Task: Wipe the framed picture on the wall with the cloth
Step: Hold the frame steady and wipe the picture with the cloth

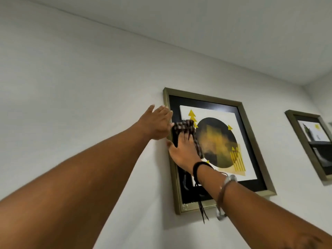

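Observation:
A framed picture (251, 139) with a dull gold frame, black mat and a black and yellow circle print hangs on the white wall. My right hand (183, 151) presses a dark checked cloth (186, 127) flat against the glass near the picture's left side, fingers spread over the cloth. My left hand (156, 123) lies with fingers extended against the frame's left edge, near the top corner, holding nothing. Black cords and a metal bangle ring my right wrist.
A second framed picture (309, 146) hangs further right on the same wall, near the room corner. The ceiling meets the wall above both frames. Bare white wall stretches to the left of the picture.

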Motion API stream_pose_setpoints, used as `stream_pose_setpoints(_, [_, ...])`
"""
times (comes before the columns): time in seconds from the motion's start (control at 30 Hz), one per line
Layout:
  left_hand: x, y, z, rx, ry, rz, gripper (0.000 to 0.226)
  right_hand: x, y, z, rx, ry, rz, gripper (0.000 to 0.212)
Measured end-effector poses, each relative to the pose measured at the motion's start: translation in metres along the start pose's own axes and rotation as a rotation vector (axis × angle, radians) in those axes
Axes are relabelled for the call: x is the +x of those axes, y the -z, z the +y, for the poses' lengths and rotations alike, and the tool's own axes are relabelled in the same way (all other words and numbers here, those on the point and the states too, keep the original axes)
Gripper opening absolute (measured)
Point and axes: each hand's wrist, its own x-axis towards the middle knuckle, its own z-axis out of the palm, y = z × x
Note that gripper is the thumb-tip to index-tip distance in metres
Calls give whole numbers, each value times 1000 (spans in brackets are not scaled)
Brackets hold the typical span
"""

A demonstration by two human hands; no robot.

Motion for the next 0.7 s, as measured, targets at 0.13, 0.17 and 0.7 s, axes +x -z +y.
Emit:
stream_pose_setpoints(0.13, [30,-7,-2,105,10,-77,59,33,-9,-5,-105,120,126,86])
stream_pose_setpoints(0.17, [34,-8,-2,135,-7,-82,59,34,-9,-4,-103,143,154,85])
stream_pose_setpoints(0.7, [43,-11,-13,72,-63,-128,76,-101,-45,61,-77,255,73,95])
